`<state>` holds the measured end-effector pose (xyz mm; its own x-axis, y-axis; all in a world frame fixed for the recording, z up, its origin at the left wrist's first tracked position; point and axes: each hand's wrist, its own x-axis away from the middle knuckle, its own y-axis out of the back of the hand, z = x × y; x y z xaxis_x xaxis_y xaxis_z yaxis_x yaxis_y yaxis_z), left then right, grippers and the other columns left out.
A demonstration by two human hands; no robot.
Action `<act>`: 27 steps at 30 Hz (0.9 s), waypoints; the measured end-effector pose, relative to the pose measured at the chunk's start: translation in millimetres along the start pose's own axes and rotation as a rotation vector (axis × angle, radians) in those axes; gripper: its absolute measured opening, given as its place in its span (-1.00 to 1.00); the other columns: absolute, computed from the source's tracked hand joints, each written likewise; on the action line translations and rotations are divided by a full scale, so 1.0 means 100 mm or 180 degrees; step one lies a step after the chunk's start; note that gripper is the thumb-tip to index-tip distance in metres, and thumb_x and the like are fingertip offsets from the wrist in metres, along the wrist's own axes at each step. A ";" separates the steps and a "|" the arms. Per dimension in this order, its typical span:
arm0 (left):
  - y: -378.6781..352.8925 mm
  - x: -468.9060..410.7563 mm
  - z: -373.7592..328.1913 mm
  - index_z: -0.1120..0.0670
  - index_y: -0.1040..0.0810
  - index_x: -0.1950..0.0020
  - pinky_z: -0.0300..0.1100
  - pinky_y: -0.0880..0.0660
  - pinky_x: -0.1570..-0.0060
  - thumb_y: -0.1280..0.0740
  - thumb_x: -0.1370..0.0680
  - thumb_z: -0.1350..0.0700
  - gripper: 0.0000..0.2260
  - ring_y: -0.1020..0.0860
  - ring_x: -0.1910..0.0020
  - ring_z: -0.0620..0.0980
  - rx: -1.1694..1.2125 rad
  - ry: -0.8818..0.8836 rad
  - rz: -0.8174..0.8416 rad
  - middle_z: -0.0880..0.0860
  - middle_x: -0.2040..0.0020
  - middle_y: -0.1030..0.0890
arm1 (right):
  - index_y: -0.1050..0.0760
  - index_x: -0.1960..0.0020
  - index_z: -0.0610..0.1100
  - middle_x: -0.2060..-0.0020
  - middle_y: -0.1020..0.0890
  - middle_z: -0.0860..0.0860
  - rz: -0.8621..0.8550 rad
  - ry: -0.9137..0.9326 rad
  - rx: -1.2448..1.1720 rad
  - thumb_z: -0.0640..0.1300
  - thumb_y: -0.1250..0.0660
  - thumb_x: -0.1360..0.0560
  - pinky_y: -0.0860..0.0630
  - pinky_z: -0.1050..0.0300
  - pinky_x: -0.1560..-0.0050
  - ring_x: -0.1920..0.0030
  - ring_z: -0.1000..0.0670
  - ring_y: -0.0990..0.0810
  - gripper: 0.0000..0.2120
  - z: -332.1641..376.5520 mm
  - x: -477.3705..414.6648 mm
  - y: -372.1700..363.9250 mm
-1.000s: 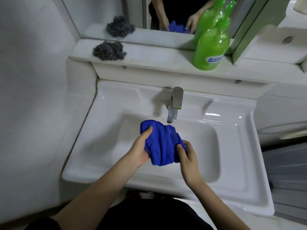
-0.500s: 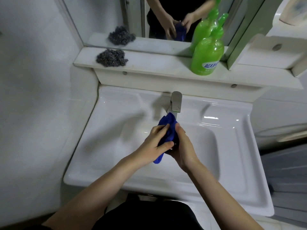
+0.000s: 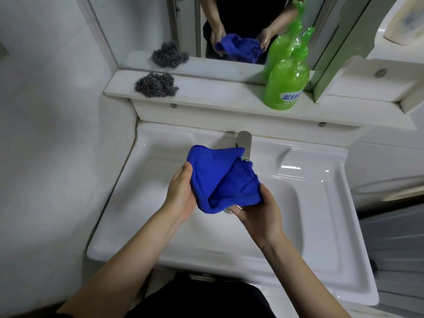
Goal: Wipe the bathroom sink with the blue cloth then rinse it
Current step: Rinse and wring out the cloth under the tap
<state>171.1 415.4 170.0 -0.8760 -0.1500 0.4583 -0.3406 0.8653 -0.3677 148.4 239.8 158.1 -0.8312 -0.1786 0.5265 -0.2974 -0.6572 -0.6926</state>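
Note:
The blue cloth is spread out and held up over the basin of the white sink, just in front of the chrome tap. My left hand grips its left side, thumb on top. My right hand holds its lower right edge, thumb over the cloth and fingers underneath. The cloth hides the tap's spout and most of the drain. No running water is visible.
A ledge behind the sink carries a steel wool scourer at the left and a green pump bottle at the right. A mirror stands above it. A white wall is close on the left.
The cloth was squeezed into a tight wad between both hands half a second ago. Now my hands have moved apart and the cloth is opened out wide.

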 end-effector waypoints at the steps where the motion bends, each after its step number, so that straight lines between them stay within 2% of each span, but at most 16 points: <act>1: 0.02 -0.02 -0.06 0.10 -0.56 -0.21 -0.15 -0.62 0.07 -0.08 -0.69 0.01 -0.69 -0.66 -0.07 -0.03 0.0116 0.0053 0.0015 0.06 -0.12 -0.67 | -0.38 -0.40 -0.23 -0.31 -0.54 -0.18 -0.0018 -0.0010 -0.0009 -0.08 -0.01 -0.66 -0.46 -0.24 -0.25 -0.32 -0.25 -0.49 -0.59 0.01 0.02 0.02; 3: 0.03 -0.01 -0.16 0.14 -0.50 -0.32 -0.19 -0.63 0.10 -0.08 -0.69 0.00 -0.65 -0.65 -0.10 -0.02 0.0193 0.0072 0.0107 0.07 -0.18 -0.65 | -0.40 -0.35 -0.27 -0.26 -0.57 -0.21 -0.0112 -0.0097 0.0035 -0.16 -0.03 -0.63 -0.46 -0.24 -0.27 -0.27 -0.25 -0.54 -0.63 -0.01 0.03 0.10; 5: 0.02 0.03 -0.23 0.14 -0.47 -0.37 -0.19 -0.63 0.06 -0.05 -0.70 0.01 -0.64 -0.63 -0.15 -0.01 0.0203 0.0045 0.0236 0.08 -0.24 -0.62 | -0.43 -0.27 -0.35 -0.14 -0.63 -0.27 -0.0396 -0.0377 0.0215 -0.23 -0.05 -0.62 -0.54 -0.22 -0.17 -0.16 -0.29 -0.60 -0.68 -0.05 0.04 0.22; 7: 0.00 0.07 -0.30 0.14 -0.45 -0.39 -0.18 -0.62 -0.01 -0.02 -0.70 0.02 -0.63 -0.61 -0.20 0.00 0.0157 0.0002 0.0366 0.08 -0.27 -0.60 | -0.46 -0.12 -0.40 0.03 -0.65 -0.33 -0.0845 -0.0690 0.0722 -0.26 -0.07 -0.62 -0.59 -0.20 -0.07 0.00 -0.35 -0.63 -0.73 -0.07 0.05 0.29; 9: -0.04 0.11 -0.36 0.12 -0.47 -0.37 -0.14 -0.58 -0.08 -0.02 -0.70 0.02 -0.63 -0.58 -0.24 0.00 0.0071 -0.0049 0.0484 0.06 -0.27 -0.61 | -0.50 0.02 -0.36 0.10 -0.63 -0.32 -0.1109 -0.0716 0.1693 -0.25 -0.11 -0.60 -0.59 -0.10 -0.03 0.11 -0.27 -0.64 -0.76 -0.10 0.03 0.34; 11: -0.10 0.17 -0.40 0.09 -0.53 -0.28 -0.15 -0.56 -0.05 -0.04 -0.70 0.03 -0.66 -0.60 -0.20 -0.02 0.0014 -0.0035 0.0585 0.03 -0.19 -0.66 | -0.53 -0.01 -0.24 0.03 -0.62 -0.17 -0.1021 -0.0254 0.2999 -0.18 -0.23 -0.55 -0.52 0.08 -0.01 0.11 -0.08 -0.63 -0.84 -0.07 0.02 0.34; 13: -0.17 0.25 -0.43 0.08 -0.57 -0.20 -0.21 -0.59 0.08 -0.07 -0.68 0.03 -0.69 -0.65 -0.09 -0.06 -0.0041 0.0007 0.0745 0.03 -0.10 -0.68 | -0.48 -0.25 -0.11 -0.14 -0.61 0.03 -0.0495 0.0447 0.3535 -0.13 -0.32 -0.52 -0.45 0.14 -0.11 -0.11 0.04 -0.59 -0.69 0.04 0.03 0.23; 14: -0.19 0.28 -0.45 0.09 -0.58 -0.17 -0.22 -0.60 0.12 -0.07 -0.68 0.03 -0.69 -0.66 -0.04 -0.08 -0.0092 0.0026 0.0843 0.03 -0.07 -0.69 | -0.48 -0.27 -0.08 -0.18 -0.61 0.07 -0.0061 0.0618 0.3426 -0.15 -0.35 -0.50 -0.47 0.10 -0.17 -0.19 0.05 -0.57 -0.65 0.10 0.04 0.16; 15: -0.22 0.30 -0.47 0.10 -0.58 -0.16 -0.22 -0.60 0.14 -0.06 -0.68 0.03 -0.68 -0.67 -0.02 -0.08 -0.0143 0.0043 0.0931 0.03 -0.05 -0.69 | -0.50 -0.23 -0.10 -0.15 -0.62 0.01 0.0327 0.0668 0.3282 -0.16 -0.37 -0.47 -0.50 0.00 -0.21 -0.19 0.01 -0.56 -0.66 0.15 0.03 0.10; 17: -0.23 0.32 -0.54 0.11 -0.58 -0.18 -0.18 -0.60 0.09 -0.04 -0.69 0.00 -0.64 -0.65 -0.07 -0.03 -0.0175 0.0031 0.1065 0.06 -0.08 -0.69 | -0.47 -0.08 -0.29 -0.03 -0.56 -0.27 0.0725 0.0654 0.3099 -0.17 -0.37 -0.39 -0.46 -0.24 -0.14 -0.07 -0.23 -0.53 -0.68 0.20 0.03 -0.02; 18: -0.23 0.32 -0.59 0.12 -0.57 -0.21 -0.15 -0.60 0.05 -0.04 -0.68 -0.01 -0.63 -0.63 -0.12 0.00 -0.0139 0.0023 0.1093 0.08 -0.12 -0.67 | -0.40 0.00 -0.39 0.07 -0.48 -0.36 0.0833 0.0606 0.2941 -0.17 -0.36 -0.35 -0.40 -0.32 -0.02 0.04 -0.27 -0.45 -0.66 0.21 0.01 -0.06; 19: -0.22 0.30 -0.65 0.12 -0.57 -0.23 -0.14 -0.60 0.02 -0.05 -0.68 -0.02 -0.63 -0.62 -0.15 0.02 -0.0080 0.0026 0.1083 0.10 -0.15 -0.66 | -0.34 0.10 -0.42 0.16 -0.40 -0.39 0.0954 0.0549 0.2706 -0.18 -0.33 -0.33 -0.32 -0.26 0.09 0.11 -0.26 -0.36 -0.67 0.22 0.01 -0.09; 21: -0.19 0.25 -0.75 0.12 -0.55 -0.26 -0.14 -0.60 -0.01 -0.06 -0.68 -0.04 -0.62 -0.61 -0.18 0.02 0.0045 0.0019 0.1025 0.10 -0.18 -0.65 | -0.31 0.18 -0.40 0.23 -0.34 -0.39 0.1267 0.0570 0.2309 -0.16 -0.29 -0.34 -0.24 -0.14 0.14 0.14 -0.24 -0.29 -0.70 0.26 0.05 -0.15; 23: -0.17 0.18 -0.84 0.12 -0.53 -0.30 -0.12 -0.56 -0.07 -0.07 -0.68 -0.05 -0.62 -0.59 -0.22 0.01 0.0116 0.0005 0.0932 0.09 -0.21 -0.64 | -0.43 0.04 -0.36 0.14 -0.46 -0.31 0.1540 0.0675 0.2147 -0.09 -0.24 -0.45 -0.39 -0.10 0.08 0.09 -0.21 -0.43 -0.70 0.31 0.12 -0.22; 25: -0.15 0.11 -0.90 0.12 -0.53 -0.31 -0.11 -0.52 -0.11 -0.06 -0.69 -0.05 -0.62 -0.58 -0.24 0.00 0.0150 0.0005 0.0889 0.08 -0.23 -0.63 | -0.50 -0.06 -0.32 0.09 -0.51 -0.22 0.1352 0.0920 0.2243 0.05 -0.34 -0.48 -0.43 -0.10 0.02 0.05 -0.15 -0.48 -0.58 0.30 0.16 -0.30; 27: -0.14 0.06 -0.91 0.12 -0.53 -0.29 -0.12 -0.53 -0.11 -0.06 -0.69 -0.05 -0.62 -0.60 -0.22 -0.01 0.0045 -0.0029 0.0884 0.08 -0.22 -0.64 | -0.51 0.04 -0.37 0.16 -0.53 -0.23 0.0743 0.1224 0.2396 0.14 -0.46 -0.40 -0.41 -0.11 0.06 0.11 -0.13 -0.50 -0.46 0.26 0.12 -0.36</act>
<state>201.7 446.2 251.8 -0.9395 0.0877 0.3311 -0.0916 0.8672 -0.4894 161.5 241.9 201.9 -0.9733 -0.1987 0.1153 0.1761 -0.9676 -0.1810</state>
